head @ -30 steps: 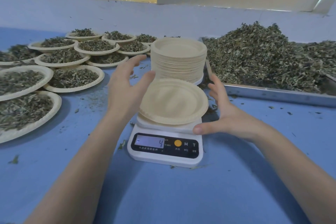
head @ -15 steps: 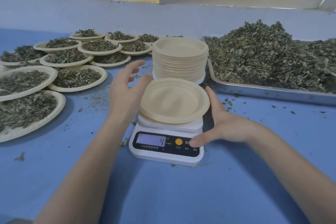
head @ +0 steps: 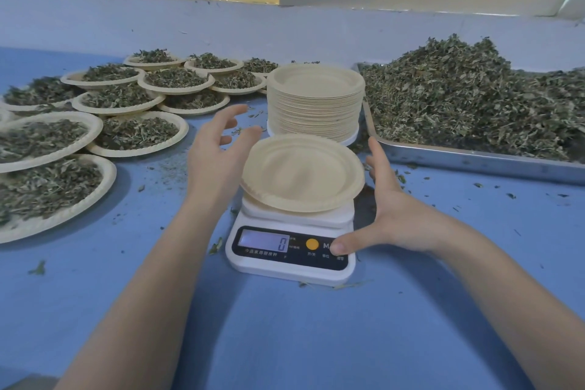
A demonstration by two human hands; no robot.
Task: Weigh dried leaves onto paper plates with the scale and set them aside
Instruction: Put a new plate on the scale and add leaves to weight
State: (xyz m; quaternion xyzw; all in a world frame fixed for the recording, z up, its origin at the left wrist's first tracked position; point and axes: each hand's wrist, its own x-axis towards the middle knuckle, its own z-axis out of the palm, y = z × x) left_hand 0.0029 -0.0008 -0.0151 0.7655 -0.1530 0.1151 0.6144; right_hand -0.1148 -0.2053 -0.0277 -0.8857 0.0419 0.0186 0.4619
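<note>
An empty paper plate (head: 300, 172) lies on a white kitchen scale (head: 291, 247) in the middle of the blue table; the display reads 0. My left hand (head: 218, 158) hovers just left of the plate, fingers spread and relaxed, holding nothing. On the right side of the scale is my right hand (head: 389, 209), fingers straight beside the plate, its thumb pressing the button panel at the scale's right end. A heap of dried leaves (head: 468, 104) fills a metal tray (head: 474, 161) at the right.
A tall stack of empty paper plates (head: 315, 101) stands right behind the scale. Several leaf-filled plates (head: 136, 133) crowd the left and far left of the table. Loose leaf bits are scattered on the blue surface.
My right thumb slid down onto the scale's buttons, and the display went from 4 to 0. My left hand drew slightly away from the plate's rim.
</note>
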